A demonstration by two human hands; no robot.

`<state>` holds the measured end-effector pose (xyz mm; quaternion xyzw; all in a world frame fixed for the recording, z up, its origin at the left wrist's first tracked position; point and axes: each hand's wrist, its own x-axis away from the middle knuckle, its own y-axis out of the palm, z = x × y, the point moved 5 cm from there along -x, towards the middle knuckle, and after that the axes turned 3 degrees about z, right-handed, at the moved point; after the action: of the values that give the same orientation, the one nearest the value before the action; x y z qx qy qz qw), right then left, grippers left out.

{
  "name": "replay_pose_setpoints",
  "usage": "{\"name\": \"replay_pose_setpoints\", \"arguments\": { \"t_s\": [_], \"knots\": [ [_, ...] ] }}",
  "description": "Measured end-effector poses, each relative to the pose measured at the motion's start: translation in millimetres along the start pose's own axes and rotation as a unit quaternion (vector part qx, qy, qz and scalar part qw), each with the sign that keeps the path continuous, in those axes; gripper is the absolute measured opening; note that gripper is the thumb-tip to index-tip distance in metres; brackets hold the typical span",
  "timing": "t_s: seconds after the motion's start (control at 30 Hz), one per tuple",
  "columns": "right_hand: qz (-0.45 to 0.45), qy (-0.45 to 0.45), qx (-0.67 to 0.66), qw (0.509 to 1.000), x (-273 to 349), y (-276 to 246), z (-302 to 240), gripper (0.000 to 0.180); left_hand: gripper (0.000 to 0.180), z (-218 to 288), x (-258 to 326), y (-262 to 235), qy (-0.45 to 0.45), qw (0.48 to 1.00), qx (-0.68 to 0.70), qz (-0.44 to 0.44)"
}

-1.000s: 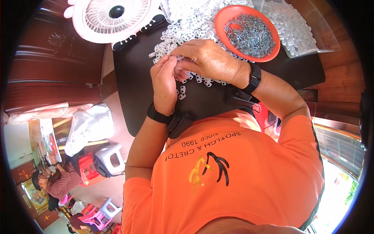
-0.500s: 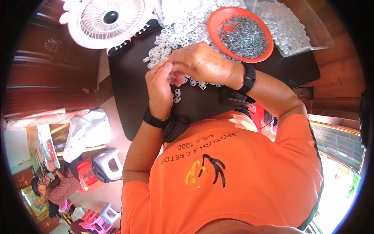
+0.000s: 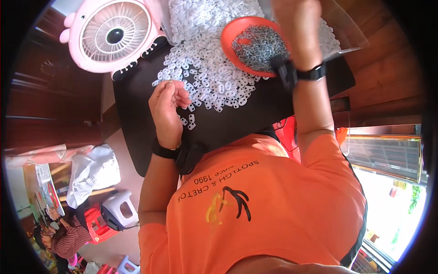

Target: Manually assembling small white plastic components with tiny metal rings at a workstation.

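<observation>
My left hand (image 3: pixel 168 112) hovers over the near left side of a spread of small white plastic pieces with two holes (image 3: pixel 219 89). Its fingers are curled in, thumb against them; whatever they may hold is hidden. My right hand (image 3: pixel 299 23) reaches far forward, past the right side of an orange-red plate (image 3: pixel 226 41) heaped with small metal pins or screws (image 3: pixel 260 48). Motion smears its fingers, which lie at the picture's top edge over a clear bag (image 3: pixel 349 34) of whitish pieces.
A pink fan (image 3: pixel 77 43) stands at the far left of the dark table (image 3: pixel 137 132). A larger white heap (image 3: pixel 214 16) lies at the back. On the floor at left are plastic stools (image 3: pixel 123 208) and a white bag (image 3: pixel 98 171); another person (image 3: pixel 68 239) sits beyond.
My hands, together over the white pieces before, have parted. The right one has swung forward and right past the plate; the left stays near the pieces with curled fingers. The whole view has shifted somewhat.
</observation>
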<state>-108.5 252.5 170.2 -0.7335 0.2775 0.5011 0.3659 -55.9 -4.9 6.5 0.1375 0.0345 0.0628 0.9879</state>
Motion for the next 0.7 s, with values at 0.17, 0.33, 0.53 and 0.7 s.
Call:
{"name": "replay_pose_setpoints", "arguments": {
  "t_s": [0.17, 0.33, 0.53, 0.7],
  "knots": [
    [0.080, -0.054, 0.295, 0.951, -13, -15, 57, 0.031, 0.024, 2, 0, 2, 0.000, 1.000, 0.003, -0.003],
    [-0.183, -0.066, -0.024, 0.981, 25, 45, 12, 0.014, 0.025, -2, -2, -6, -0.004, 1.000, -0.018, -0.010],
    [-0.368, -0.087, -0.127, 0.917, 92, 96, -4, 0.012, 0.023, 1, -2, -5, 0.003, 1.000, -0.003, 0.009],
    [-0.389, -0.141, -0.186, 0.891, 117, 110, -43, 0.011, 0.023, 1, -2, -4, -0.003, 1.000, -0.001, 0.009]
  ]
}}
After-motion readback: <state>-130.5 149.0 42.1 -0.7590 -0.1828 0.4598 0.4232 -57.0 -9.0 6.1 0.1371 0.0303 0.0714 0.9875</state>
